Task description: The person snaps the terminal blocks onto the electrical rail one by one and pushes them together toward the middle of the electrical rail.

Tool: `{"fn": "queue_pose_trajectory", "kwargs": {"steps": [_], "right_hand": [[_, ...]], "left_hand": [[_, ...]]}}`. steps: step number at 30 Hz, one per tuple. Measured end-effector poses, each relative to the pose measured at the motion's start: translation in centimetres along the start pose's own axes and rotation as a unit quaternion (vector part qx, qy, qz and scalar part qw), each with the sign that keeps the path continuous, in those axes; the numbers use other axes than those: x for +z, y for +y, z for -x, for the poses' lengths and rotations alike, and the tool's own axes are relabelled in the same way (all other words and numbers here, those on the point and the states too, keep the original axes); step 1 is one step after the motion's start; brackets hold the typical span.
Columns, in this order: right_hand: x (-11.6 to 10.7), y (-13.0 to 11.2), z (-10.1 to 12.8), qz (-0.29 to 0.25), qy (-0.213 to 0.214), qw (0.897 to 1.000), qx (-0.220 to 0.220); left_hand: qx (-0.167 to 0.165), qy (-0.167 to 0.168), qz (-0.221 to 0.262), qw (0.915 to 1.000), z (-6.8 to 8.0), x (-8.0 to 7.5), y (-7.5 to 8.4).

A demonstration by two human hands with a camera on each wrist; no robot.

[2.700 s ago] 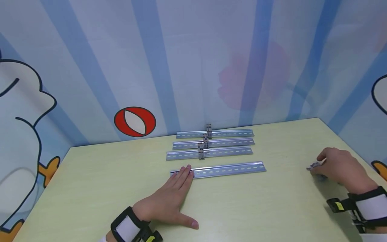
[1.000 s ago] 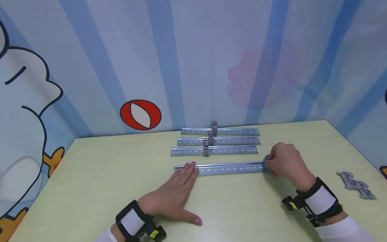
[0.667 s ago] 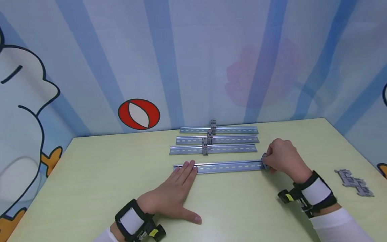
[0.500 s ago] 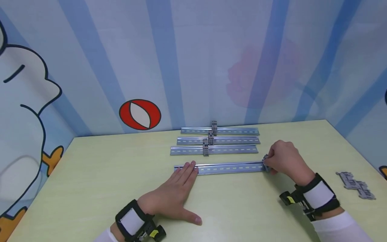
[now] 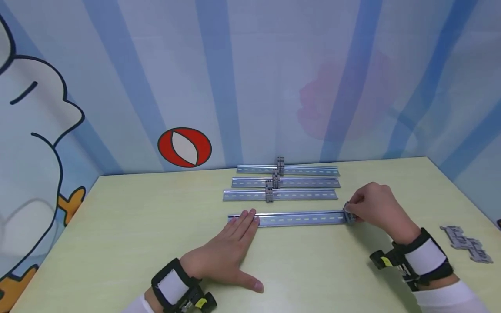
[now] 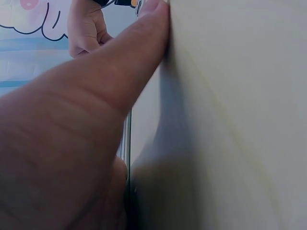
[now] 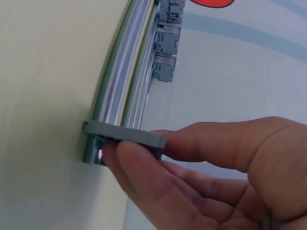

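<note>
A slotted metal DIN rail (image 5: 301, 218) lies across the table nearest the person. The left hand (image 5: 224, 258) rests flat on its left end, fingers straight and thumb spread out on the tabletop. At the opposite end, the right hand (image 5: 377, 208) pinches a thin grey terminal block (image 7: 122, 132) between thumb and fingers. That block sits across the rail's end in the right wrist view; whether it is clipped on I cannot tell. In the left wrist view, the left thumb (image 6: 120, 67) covers most of the rail.
Behind lie three more DIN rails (image 5: 309, 194), each bearing grey terminal blocks (image 5: 269, 192) left of its middle. A few loose grey terminal blocks (image 5: 465, 244) lie on the table (image 5: 313, 269) at the right. A printed backdrop (image 5: 266, 87) stands along the rear edge.
The right hand has come left from the loose blocks to the rail's right end, bringing one terminal block. Over the last second it stays there. The left hand keeps its place on the rail.
</note>
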State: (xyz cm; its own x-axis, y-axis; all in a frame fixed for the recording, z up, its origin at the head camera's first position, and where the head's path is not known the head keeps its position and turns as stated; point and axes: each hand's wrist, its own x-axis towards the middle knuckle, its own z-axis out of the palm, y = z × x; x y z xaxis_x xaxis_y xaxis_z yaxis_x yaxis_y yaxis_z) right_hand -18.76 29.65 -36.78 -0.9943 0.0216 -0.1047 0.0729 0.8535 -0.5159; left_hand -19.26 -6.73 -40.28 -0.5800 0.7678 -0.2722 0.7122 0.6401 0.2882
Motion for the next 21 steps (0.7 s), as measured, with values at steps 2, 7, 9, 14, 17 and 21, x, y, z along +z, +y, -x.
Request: {"fn": "queue_pose_trajectory", "kwargs": {"steps": [2,7,9,14,17,21], "right_hand": [[0.2,-0.1,0.0,-0.014,0.006,1.000,0.001],[0.8,-0.5,0.0,-0.044,0.015,0.999,-0.008],[1.1,-0.9,0.0,-0.048,0.019,0.999,-0.014],[1.8,-1.6,-0.2,-0.059,0.024,0.998,-0.018],[2.1,-2.0,-0.3,-0.063,0.026,0.998,-0.017],[2.6,-2.5,-0.4,-0.063,0.029,0.997,-0.024]], "left_hand": [[0.000,0.000,-0.002,1.0000,0.0,0.0,0.0],[0.002,-0.001,-0.004,1.0000,-0.1,-0.1,0.1],[0.003,-0.002,-0.006,1.0000,-0.1,-0.1,0.0],[0.005,0.002,-0.004,1.0000,-0.2,0.1,-0.1],[0.004,0.002,-0.001,1.0000,-0.1,0.0,-0.1],[0.002,0.001,0.000,1.0000,0.0,0.0,0.0]]}}
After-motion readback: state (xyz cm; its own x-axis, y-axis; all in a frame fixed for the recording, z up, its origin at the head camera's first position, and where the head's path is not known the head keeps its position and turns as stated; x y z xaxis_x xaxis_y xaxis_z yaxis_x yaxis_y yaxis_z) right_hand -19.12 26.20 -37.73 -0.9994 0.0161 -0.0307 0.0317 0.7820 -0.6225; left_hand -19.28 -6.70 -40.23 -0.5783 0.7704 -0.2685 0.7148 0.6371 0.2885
